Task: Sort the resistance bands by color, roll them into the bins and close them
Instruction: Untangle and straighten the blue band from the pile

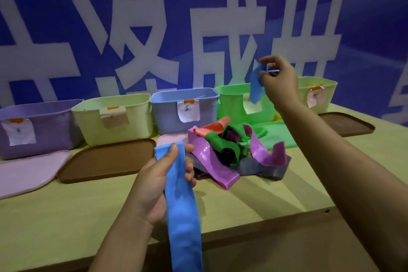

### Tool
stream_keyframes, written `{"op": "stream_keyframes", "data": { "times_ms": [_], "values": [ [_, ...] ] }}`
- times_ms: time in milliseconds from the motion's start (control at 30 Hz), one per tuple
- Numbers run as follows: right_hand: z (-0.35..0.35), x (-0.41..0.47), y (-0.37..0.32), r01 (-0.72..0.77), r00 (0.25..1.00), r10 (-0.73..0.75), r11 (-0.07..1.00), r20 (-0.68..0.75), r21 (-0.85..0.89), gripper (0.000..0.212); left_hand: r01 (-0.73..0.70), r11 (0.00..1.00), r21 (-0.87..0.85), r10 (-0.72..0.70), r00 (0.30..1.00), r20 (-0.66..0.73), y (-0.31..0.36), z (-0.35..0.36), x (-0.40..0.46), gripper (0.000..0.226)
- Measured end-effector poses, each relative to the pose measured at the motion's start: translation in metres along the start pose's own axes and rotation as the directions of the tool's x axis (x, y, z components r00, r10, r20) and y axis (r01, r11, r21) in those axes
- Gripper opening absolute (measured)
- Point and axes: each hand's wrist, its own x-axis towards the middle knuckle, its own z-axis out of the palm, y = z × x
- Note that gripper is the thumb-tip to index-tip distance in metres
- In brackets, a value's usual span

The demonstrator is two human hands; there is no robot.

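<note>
A blue wall point(55, 17) with big white lettering fills the back, and below it a pale wooden table point(66, 216) carries five open bins in a row: purple point(50, 121), yellow point(136, 115), blue point(167, 112), green point(229, 104) and another yellow point(326, 93). Flat lids lie before them, pink point(26, 172) at nine o'clock, brown point(106, 159) beside it. At centre sits a tangled heap of bands point(231, 152). The left hand point(154, 185) grips a long blue band point(183, 216) hanging toward six o'clock. The right hand point(280, 79), raised at two o'clock, pinches a shorter blue band point(256, 86).
</note>
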Motion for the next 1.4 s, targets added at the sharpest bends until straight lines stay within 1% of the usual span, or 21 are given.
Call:
{"op": "stream_keyframes", "data": {
  "times_ms": [100,200,333,400,567,667,700,800,833,867,933,1000,1033,1067,1100,1167,1233,1267,1333,1400],
  "values": [
    [-0.007,-0.007,-0.027,0.012,0.999,-0.017,0.991,0.04,0.134,0.029,-0.019,1.0,-0.022,0.018,0.999,-0.036,0.003,0.004,0.002,0.03],
    [-0.013,-0.024,-0.053,0.022,0.991,-0.055,0.965,0.121,0.262,0.032,-0.045,0.997,-0.055,0.042,0.997,-0.06,0.007,0.008,0.002,0.031],
    [-0.02,-0.058,-0.084,0.012,0.965,-0.105,0.933,0.242,0.359,0.031,-0.013,0.99,-0.143,0.004,0.998,-0.068,0.011,0.012,-0.002,0.023],
    [-0.022,-0.078,-0.096,-0.011,0.941,-0.132,0.907,0.311,0.421,0.03,-0.008,0.992,-0.129,-0.002,0.997,-0.078,0.012,0.012,-0.006,0.024],
    [-0.017,-0.129,-0.108,0.005,0.895,-0.213,0.884,0.393,0.467,0.033,0.039,0.987,-0.155,-0.043,0.999,-0.022,0.019,0.011,-0.02,0.045],
    [-0.013,-0.158,-0.105,0.017,0.866,-0.256,0.873,0.429,0.487,0.035,0.081,0.976,-0.203,-0.084,0.996,-0.009,0.023,0.006,-0.025,0.049],
    [-0.013,-0.166,-0.102,0.019,0.862,-0.261,0.873,0.434,0.486,0.035,0.108,0.969,-0.224,-0.108,0.994,0.012,0.024,0.005,-0.025,0.053],
    [-0.008,-0.188,-0.091,0.061,0.854,-0.291,0.878,0.43,0.474,0.03,0.132,0.968,-0.215,-0.128,0.991,0.032,0.024,0.001,-0.025,0.082],
    [-0.007,-0.193,-0.087,0.073,0.855,-0.298,0.88,0.426,0.469,0.03,0.136,0.968,-0.209,-0.127,0.99,0.055,0.023,0.001,-0.026,0.085],
    [-0.006,-0.198,-0.084,0.075,0.852,-0.3,0.881,0.429,0.467,0.031,0.139,0.967,-0.213,-0.123,0.989,0.084,0.021,0.001,-0.027,0.083],
    [-0.007,-0.208,-0.077,0.074,0.84,-0.301,0.888,0.451,0.455,0.031,0.123,0.975,-0.185,-0.103,0.988,0.114,0.017,0.0,-0.028,0.071],
    [-0.009,-0.217,-0.072,0.061,0.805,-0.315,0.887,0.503,0.458,0.02,0.062,0.993,-0.102,-0.055,0.996,0.067,0.012,-0.002,-0.028,0.057],
    [-0.01,-0.221,-0.07,0.031,0.785,-0.307,0.887,0.538,0.46,0.016,0.018,0.998,-0.065,-0.015,0.999,0.041,0.011,-0.003,-0.028,0.052],
    [-0.011,-0.223,-0.071,-0.022,0.777,-0.276,0.886,0.565,0.463,0.017,-0.018,0.999,-0.045,0.019,1.0,0.022,0.01,-0.004,-0.027,0.046],
    [-0.011,-0.224,-0.071,-0.093,0.788,-0.229,0.873,0.571,0.478,0.018,-0.047,0.998,-0.037,0.047,0.999,0.009,0.009,-0.003,-0.027,0.041],
    [-0.009,-0.221,-0.071,-0.21,0.854,-0.116,0.815,0.507,0.54,0.017,-0.102,0.995,0.006,0.102,0.995,-0.021,0.008,-0.002,-0.026,0.031],
    [-0.002,-0.214,-0.068,-0.241,0.908,-0.012,0.802,0.418,0.546,0.013,-0.135,0.988,0.072,0.139,0.989,-0.055,0.004,0.0,-0.026,0.031],
    [0.003,-0.211,-0.067,-0.254,0.916,0.031,0.817,0.4,0.517,0.015,-0.14,0.986,0.093,0.147,0.987,-0.065,0.001,0.0,-0.026,0.029],
    [0.012,-0.206,-0.063,-0.28,0.905,0.072,0.844,0.42,0.458,0.025,-0.141,0.983,0.117,0.151,0.985,-0.083,-0.002,0.001,-0.027,0.024],
    [0.017,-0.206,-0.061,-0.235,0.888,0.02,0.879,0.46,0.416,0.04,-0.146,0.983,0.114,0.155,0.985,-0.077,-0.001,0.0,-0.027,0.029]
  ]
}}
